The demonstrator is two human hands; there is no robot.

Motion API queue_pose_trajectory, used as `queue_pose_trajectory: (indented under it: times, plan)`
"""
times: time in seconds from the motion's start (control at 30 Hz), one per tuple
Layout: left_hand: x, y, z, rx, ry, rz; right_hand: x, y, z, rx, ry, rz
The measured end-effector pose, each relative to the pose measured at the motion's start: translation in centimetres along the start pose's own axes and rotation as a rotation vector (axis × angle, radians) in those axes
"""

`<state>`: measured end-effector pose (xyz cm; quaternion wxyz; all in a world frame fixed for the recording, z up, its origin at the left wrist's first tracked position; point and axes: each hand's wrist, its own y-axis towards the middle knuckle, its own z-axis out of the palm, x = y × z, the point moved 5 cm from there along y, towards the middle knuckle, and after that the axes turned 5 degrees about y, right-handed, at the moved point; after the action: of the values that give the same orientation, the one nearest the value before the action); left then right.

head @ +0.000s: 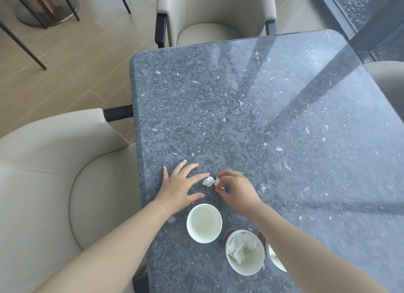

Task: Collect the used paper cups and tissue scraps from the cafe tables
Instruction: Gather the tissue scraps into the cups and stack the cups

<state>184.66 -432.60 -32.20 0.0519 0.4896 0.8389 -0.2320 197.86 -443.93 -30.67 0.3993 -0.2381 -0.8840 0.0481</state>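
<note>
A small white tissue scrap [208, 181] lies on the dark stone table [262, 117] between my two hands. My left hand [180, 186] rests flat on the table with fingers spread, its fingertips beside the scrap. My right hand [235, 188] has curled fingers that pinch another bit of white tissue [218, 181] right next to the scrap. Nearer to me stand three paper cups: an empty white one [204, 223], one stuffed with crumpled tissue [244, 251], and a third [274, 256] mostly hidden under my right forearm.
A beige armchair [54, 172] stands at the table's left side and another [215, 14] at its far end. Thin black chair legs and a round table base [48, 8] stand on the wooden floor at far left. A glass wall frame [371, 30] runs along the right.
</note>
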Motion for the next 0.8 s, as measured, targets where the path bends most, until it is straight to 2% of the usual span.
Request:
queue_pose_trajectory:
  times: [0.27, 0.4, 0.5, 0.57, 0.7, 0.8]
  plan:
    - [-1.6, 0.3, 0.5, -0.045, 0.054, 0.024, -0.7, 0.3, -1.1, -0.093, 0.05, 0.041]
    - [-1.3, 0.0, 0.3, -0.097, 0.036, 0.017, -0.9, 0.4, -0.9, -0.03, -0.005, 0.052]
    - [-1.7, -0.3, -0.1, -0.16, 0.068, 0.103, -0.6, 0.7, -0.6, 0.014, -0.023, 0.09]
    - [-1.8, -0.6, 0.1, -0.117, 0.029, 0.129, -0.3, 0.7, -0.5, 0.034, -0.03, 0.098]
    - [-0.7, -1.9, 0.2, -0.034, -0.131, 0.048, 0.2, -0.2, -1.4, 0.0, -0.007, 0.099]
    - [0.5, -3.1, -1.4, -0.053, -0.223, -0.047, 1.0, -1.6, -3.0, -0.055, 0.03, 0.066]
